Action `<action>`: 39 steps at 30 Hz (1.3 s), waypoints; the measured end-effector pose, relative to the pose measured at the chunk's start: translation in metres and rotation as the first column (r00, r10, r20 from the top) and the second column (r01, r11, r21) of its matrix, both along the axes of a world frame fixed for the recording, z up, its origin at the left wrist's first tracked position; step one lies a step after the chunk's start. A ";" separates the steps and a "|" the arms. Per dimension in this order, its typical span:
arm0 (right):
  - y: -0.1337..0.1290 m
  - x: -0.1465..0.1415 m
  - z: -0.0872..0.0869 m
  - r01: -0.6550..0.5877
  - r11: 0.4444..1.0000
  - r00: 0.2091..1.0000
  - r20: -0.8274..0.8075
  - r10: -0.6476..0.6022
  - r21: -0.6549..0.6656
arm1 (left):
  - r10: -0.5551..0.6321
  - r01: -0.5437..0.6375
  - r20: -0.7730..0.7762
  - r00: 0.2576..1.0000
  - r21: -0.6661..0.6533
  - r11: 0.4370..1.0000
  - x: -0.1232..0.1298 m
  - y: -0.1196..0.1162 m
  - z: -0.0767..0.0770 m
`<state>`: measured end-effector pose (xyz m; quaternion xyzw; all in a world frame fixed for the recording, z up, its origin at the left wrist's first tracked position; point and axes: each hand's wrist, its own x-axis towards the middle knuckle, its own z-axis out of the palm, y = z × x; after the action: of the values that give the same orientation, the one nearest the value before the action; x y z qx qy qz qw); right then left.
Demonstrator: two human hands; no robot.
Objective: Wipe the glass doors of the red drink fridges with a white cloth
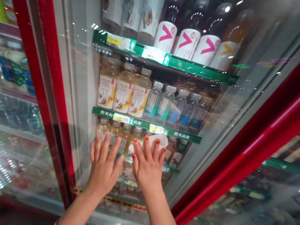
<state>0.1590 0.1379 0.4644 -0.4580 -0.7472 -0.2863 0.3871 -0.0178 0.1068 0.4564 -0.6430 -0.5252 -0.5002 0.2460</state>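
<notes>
My left hand (105,168) is raised, palm forward, before the glass door (87,77) of a drinks cooler. Its fingers are spread and it holds nothing; whether it touches the pane I cannot tell. My right hand (149,165), with orange-red nails, lies flat with spread fingers over a crumpled white cloth or tissue (161,140) against the glass. Part of that white piece is hidden under the fingers. Behind the pane, tea bottles (123,91) and small clear bottles (165,103) stand on a shelf above my hands.
Red frames (264,141) edge the door on both sides. Taller bottles with a pink mark (188,43) fill the upper shelf, behind a green price strip (214,74). More stocked cooler shelves (9,91) show at left, and others at right. Reflections streak the glass.
</notes>
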 end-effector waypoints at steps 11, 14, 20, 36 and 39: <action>-0.008 0.036 -0.018 0.135 0.991 0.957 -0.259 -0.129 0.007 | -0.194 0.199 -0.079 0.978 0.068 0.978 0.076 0.018 0.076; 0.002 0.044 0.028 0.079 0.994 0.988 -0.135 -0.068 0.075 | -0.212 0.221 -0.113 0.971 0.074 0.972 0.097 0.023 0.090; 0.010 0.116 0.047 0.258 0.964 0.896 -0.390 -0.213 0.066 | -0.134 0.144 -0.104 0.986 0.100 0.985 0.111 0.036 0.097; 0.005 0.122 0.043 0.208 0.975 0.914 -0.369 -0.167 0.075 | -0.052 0.048 0.093 0.994 0.043 0.998 0.061 0.022 0.034; -0.007 0.088 -0.006 0.144 0.988 0.943 -0.310 -0.121 0.053 | 0.001 -0.002 0.079 0.997 0.010 1.000 0.047 0.016 0.018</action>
<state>0.2474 0.1308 0.4588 -0.5311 -0.6348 -0.2649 0.4948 0.0293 0.1226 0.4741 -0.6212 -0.5324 -0.5276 0.2288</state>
